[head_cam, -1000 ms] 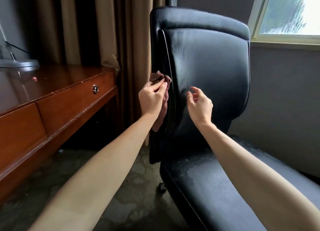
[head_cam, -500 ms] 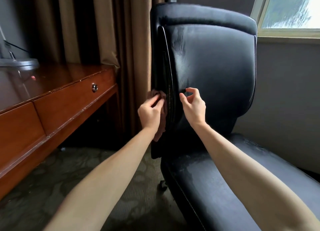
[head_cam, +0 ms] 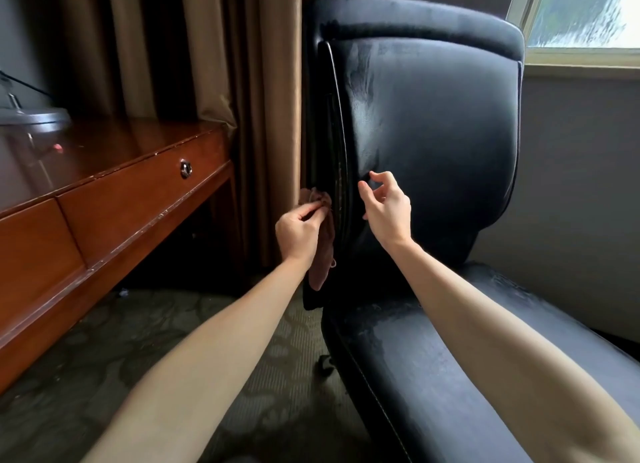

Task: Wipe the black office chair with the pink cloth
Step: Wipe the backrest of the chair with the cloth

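- Black office chair: glossy padded leather, streaked.
- Pink cloth: crumpled and soft, pinched by left hand against the backrest's left edge.
- Right hand: loosely curled, holding nothing.

A wooden desk stands left before brown curtains, a daylit window upper right.

Left: glossy reddish-brown wooden worktop, drawer front with a metal ring pull. Grey round base stands at the worktop's far left; small red item near it, unidentifiable. Brown curtain hangs behind. Patterned dark carpet below. Upper right: window above a grey wall.
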Motion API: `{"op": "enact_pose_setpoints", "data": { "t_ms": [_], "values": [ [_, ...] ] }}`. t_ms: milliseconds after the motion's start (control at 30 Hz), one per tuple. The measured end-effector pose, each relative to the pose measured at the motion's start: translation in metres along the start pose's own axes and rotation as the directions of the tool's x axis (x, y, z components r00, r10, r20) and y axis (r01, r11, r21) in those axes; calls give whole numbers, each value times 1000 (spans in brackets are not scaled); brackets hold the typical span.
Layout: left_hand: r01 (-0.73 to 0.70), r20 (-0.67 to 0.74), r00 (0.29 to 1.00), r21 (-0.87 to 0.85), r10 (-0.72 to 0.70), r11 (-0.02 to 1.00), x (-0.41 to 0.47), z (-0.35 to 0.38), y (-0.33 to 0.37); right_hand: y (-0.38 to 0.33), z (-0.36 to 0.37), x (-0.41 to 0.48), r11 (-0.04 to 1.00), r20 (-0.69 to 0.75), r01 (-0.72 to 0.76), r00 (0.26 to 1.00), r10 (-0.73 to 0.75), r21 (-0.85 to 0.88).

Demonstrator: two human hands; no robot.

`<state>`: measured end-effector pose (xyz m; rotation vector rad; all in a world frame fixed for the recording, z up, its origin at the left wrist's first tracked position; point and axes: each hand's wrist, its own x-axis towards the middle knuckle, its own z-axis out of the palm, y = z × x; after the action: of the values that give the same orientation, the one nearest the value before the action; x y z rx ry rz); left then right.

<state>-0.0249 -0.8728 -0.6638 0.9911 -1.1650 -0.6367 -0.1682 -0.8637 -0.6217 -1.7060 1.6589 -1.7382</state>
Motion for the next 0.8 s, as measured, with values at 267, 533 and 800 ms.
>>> {"op": "enact_pose_setpoints", "data": {
  "t_ms": [267,533,800],
  "values": [
    [-114,-5,993,15,114,993,26,8,27,-1,2,-1,1000,8,-6,1000,6,7],
    [70,84,994,55,-74,996,-21,-7,-39,7,14,-16,995,-64,80,994,-84,-60],
    [-94,-74,993,26,95,995,2,-7,-5,7,5,-26,1000,125,19,992,-22,21]
  ]
}}
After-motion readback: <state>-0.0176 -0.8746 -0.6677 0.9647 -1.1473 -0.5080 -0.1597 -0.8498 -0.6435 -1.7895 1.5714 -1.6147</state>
